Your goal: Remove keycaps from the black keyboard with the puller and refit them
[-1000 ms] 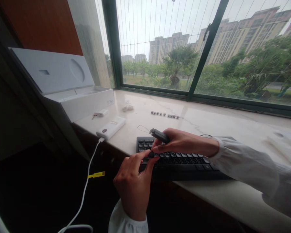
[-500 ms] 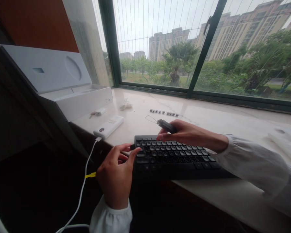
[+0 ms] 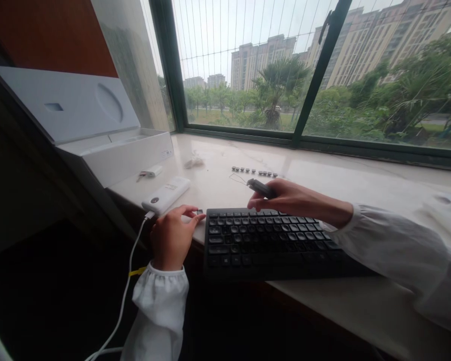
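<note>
A black keyboard (image 3: 263,258) lies at the front edge of the pale sill, with gaps where some keycaps are off. Just beyond its left end, my left hand (image 3: 175,233) pinches a small dark keycap (image 3: 200,212) between thumb and fingertips, close to the sill surface. Over the keyboard's top row, my right hand (image 3: 285,195) is closed around the black handle of a keycap puller (image 3: 260,188). The puller's thin wire loops point left, above the sill. Farther back, several keycaps (image 3: 253,171) stand in a row. My right forearm covers the keyboard's right part.
A white power bank (image 3: 167,194) with a plugged-in white cable (image 3: 130,281) sits left of the keyboard. Behind it are a small white object (image 3: 150,172), an open white box (image 3: 131,155) and a crumpled pale item (image 3: 194,161). White material (image 3: 445,213) lies far right. A green-framed window backs the sill.
My left hand has moved up and slightly left with the keycap, away from the keyboard's left edge. My right hand has shifted slightly right with the puller.
</note>
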A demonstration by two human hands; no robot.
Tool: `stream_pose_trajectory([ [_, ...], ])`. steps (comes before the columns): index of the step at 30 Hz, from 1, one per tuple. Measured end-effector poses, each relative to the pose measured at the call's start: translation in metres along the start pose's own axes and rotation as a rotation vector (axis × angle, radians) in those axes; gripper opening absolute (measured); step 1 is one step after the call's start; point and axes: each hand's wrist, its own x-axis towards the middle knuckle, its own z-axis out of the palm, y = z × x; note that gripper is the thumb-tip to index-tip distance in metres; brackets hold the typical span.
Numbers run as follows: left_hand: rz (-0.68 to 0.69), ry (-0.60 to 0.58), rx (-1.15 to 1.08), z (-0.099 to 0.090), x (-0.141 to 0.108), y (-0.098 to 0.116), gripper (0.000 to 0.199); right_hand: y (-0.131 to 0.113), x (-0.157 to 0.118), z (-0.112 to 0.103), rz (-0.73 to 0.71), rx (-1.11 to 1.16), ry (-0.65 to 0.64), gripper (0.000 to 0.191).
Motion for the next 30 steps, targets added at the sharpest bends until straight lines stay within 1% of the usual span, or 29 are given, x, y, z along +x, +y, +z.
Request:
stream_pose_trajectory([
  [3,-0.023,-0.042,-0.004,0.002,0.000,0.000,0.018,-0.004,-0.001,0.000,0.026,-0.026,-0.004,0.048],
  [7,-0.011,-0.056,-0.055,0.003,0.000,-0.002,0.019,-0.005,-0.002,0.002,0.042,-0.011,-0.013,0.048],
  [9,-0.003,-0.056,-0.065,0.003,0.000,-0.002,0.020,-0.004,-0.002,0.004,0.053,0.030,-0.012,0.048],
  [12,0.005,-0.048,-0.075,0.003,0.001,-0.003,0.020,-0.006,-0.002,0.008,0.053,0.160,-0.002,0.050],
  [15,0.005,-0.050,-0.092,0.003,0.001,-0.004,0.021,-0.011,-0.003,0.012,0.027,0.284,0.043,0.052],
  [18,0.007,-0.053,-0.112,0.002,0.003,-0.005,0.022,-0.015,-0.003,0.015,-0.014,0.291,0.119,0.052],
  [21,-0.006,-0.074,-0.136,0.000,0.003,-0.006,0.023,-0.010,-0.001,0.019,-0.064,0.272,0.181,0.054],
  [23,-0.016,-0.082,-0.160,-0.001,0.003,-0.006,0.024,-0.005,0.001,0.021,-0.078,0.336,0.199,0.057],
  [25,-0.013,-0.057,-0.180,-0.003,0.002,-0.007,0.025,-0.002,0.002,0.022,-0.069,0.400,0.196,0.058],
  [26,-0.009,-0.034,-0.184,-0.004,0.000,-0.007,0.025,-0.001,0.002,0.022,-0.058,0.398,0.182,0.057],
  [28,-0.002,0.025,-0.182,-0.006,-0.004,-0.007,0.025,-0.001,0.001,0.018,-0.031,0.318,0.136,0.053],
  [30,0.009,0.073,-0.189,-0.008,-0.011,-0.004,0.024,-0.002,0.000,0.012,-0.022,0.188,0.095,0.050],
])
